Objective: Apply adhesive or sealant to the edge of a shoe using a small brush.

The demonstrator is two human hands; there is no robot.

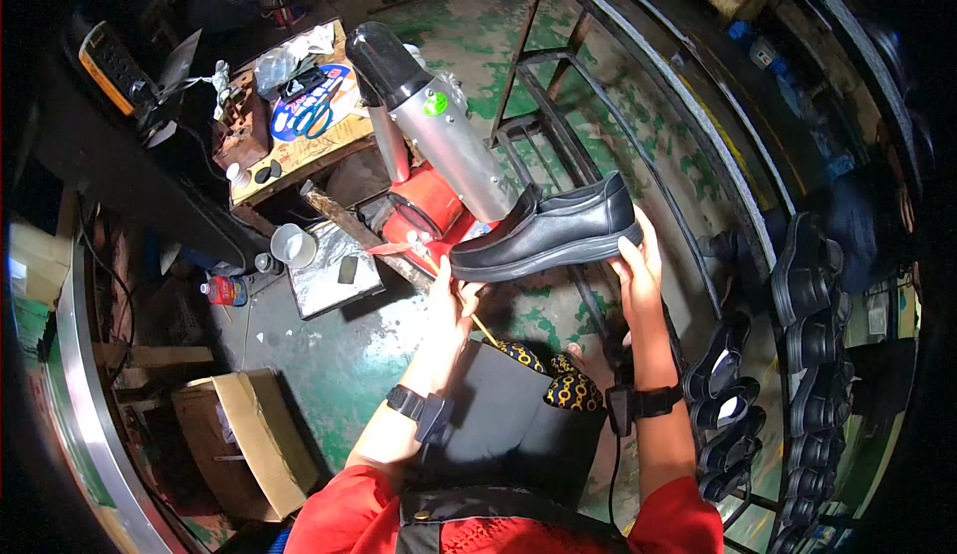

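A black leather slip-on shoe (543,235) is held up sideways between my two hands, toe to the left and sole facing me. My left hand (448,303) is closed at the toe end. A thin yellowish stick (483,329) slants down from beside it; whether the fingers also grip the stick is unclear. At the heel, the fingers of my right hand (639,267) are wrapped round the back of the sole. Just beyond the shoe stands a machine with a silver cylinder (454,145), a black cap and a red base (424,205), partly covered by the shoe.
A wooden table (289,160) at the far left bears scissors (313,120) and a round printed sheet. Below it are a white cup (293,246) and a red-and-blue bottle (224,291). A cardboard box (261,444) sits lower left. Metal racks with several black shoes (807,345) line the right.
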